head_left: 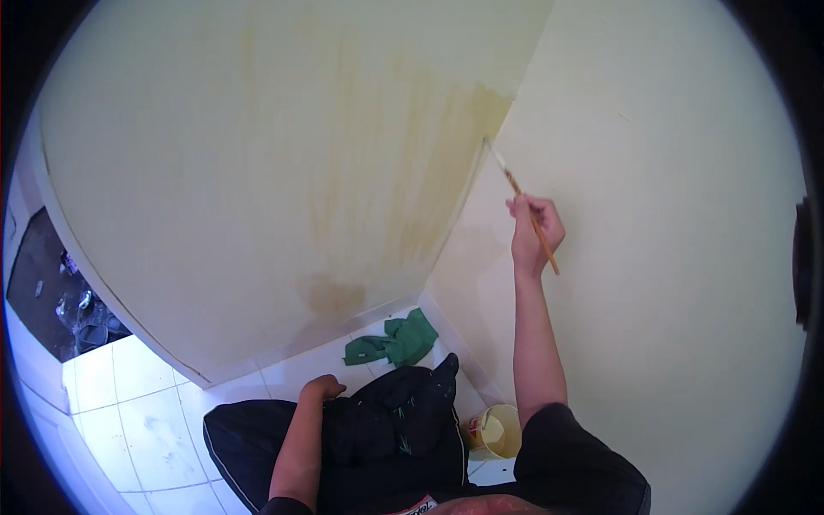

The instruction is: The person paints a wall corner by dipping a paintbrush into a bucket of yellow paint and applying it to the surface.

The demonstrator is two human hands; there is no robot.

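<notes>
My right hand (537, 225) is raised at the corner where two walls meet. Closed in its fingers is a slim paintbrush (512, 178) with an orange-brown handle. The brush tip touches or nearly touches the edge of the left wall (215, 163), which carries yellowish-brown vertical streaks beside the corner. The right wall (669, 240) is plain and cream-coloured. Low down, my left hand (323, 388) rests by my knee, loosely curled, with nothing visible in it; its fingers are partly hidden. Dark clothing covers my legs.
A crumpled green cloth (403, 340) lies on the white tiled floor (154, 421) near the corner. An open tub (498, 432) with a pale inside stands by the right wall, close to my right arm. Past the left wall's edge, several items lie on a dark surface (43, 283).
</notes>
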